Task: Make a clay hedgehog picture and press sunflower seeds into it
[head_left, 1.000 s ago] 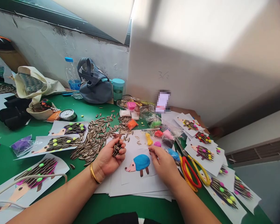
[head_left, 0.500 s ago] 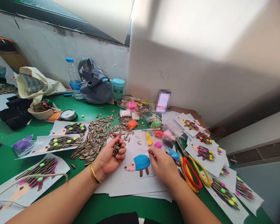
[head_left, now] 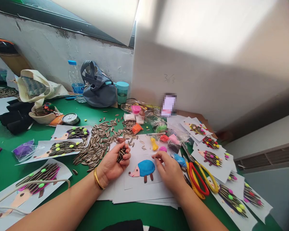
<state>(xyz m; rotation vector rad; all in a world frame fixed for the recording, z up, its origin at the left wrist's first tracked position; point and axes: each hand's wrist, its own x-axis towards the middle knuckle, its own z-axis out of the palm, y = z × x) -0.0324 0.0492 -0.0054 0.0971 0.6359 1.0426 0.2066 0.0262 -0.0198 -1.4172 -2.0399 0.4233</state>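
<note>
My left hand [head_left: 116, 162] is curled around a handful of striped sunflower seeds [head_left: 121, 153], held over the left edge of the paper. On the top white sheet [head_left: 135, 184] is a clay hedgehog [head_left: 146, 168] with a blue body, a pink face and brown legs. My right hand [head_left: 167, 168] is just right of the blue body, thumb and forefinger pinched together. Whatever is between those fingertips is too small to make out. A loose pile of sunflower seeds [head_left: 96, 146] spreads on the green table beyond my left wrist.
Scissors with red and yellow handles [head_left: 197, 179] lie right of my right hand. Finished hedgehog pictures [head_left: 210, 157] overlap along the right; more [head_left: 62, 147] lie left. Clay lumps [head_left: 154, 144] sit behind the paper. A bag [head_left: 100, 91], bottle [head_left: 75, 81] and cup [head_left: 122, 93] stand against the wall.
My right hand's fingertips have shifted very slightly left, near the upper right of the blue body. My left hand stays curled around the seeds.
</note>
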